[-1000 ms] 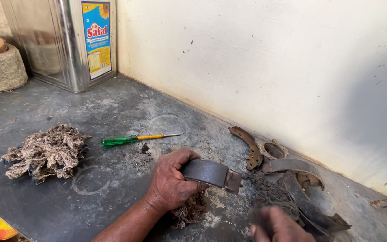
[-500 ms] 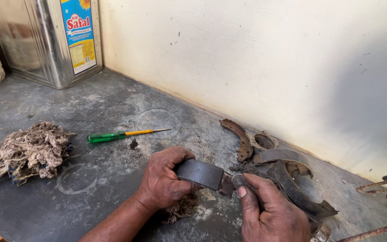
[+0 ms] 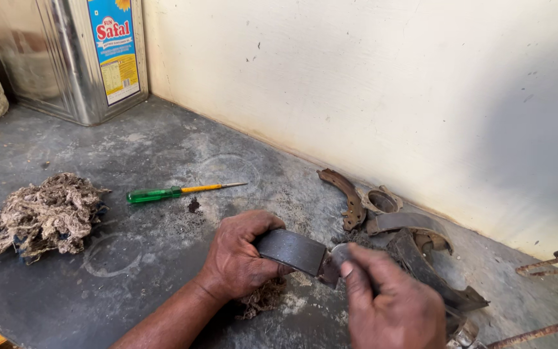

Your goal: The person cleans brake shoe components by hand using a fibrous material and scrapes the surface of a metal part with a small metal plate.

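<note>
Centrally, the left hand [image 3: 239, 258] is gripping a curved dark grey brake shoe [image 3: 290, 251], its fingers curling over the near end and the thumb wrapping the top edge. The shoe is resting low over the dusty grey work surface [image 3: 163, 148], with a tuft of brown fibre waste [image 3: 263, 298] lying beneath the hand. The right hand [image 3: 392, 309] is closing around a small dull metal piece [image 3: 339, 253] and is pressing it against the rusty right end of the shoe; what the piece is cannot be told, since motion blur is softening it.

Right of the shoe, a heap of worn rusty brake shoes [image 3: 414, 249] is lying against the foot of the cream wall [image 3: 369, 97]. Left of the shoe, a screwdriver with a green handle and yellow shaft [image 3: 179, 191] is lying flat, well apart from it, and farther left a loose mound of beige cotton waste [image 3: 40, 216] is sitting on the surface. Behind the shoe, far to the left, a tall square metal tin with a blue and yellow label [image 3: 85, 55] is standing in the corner against the wall.
</note>
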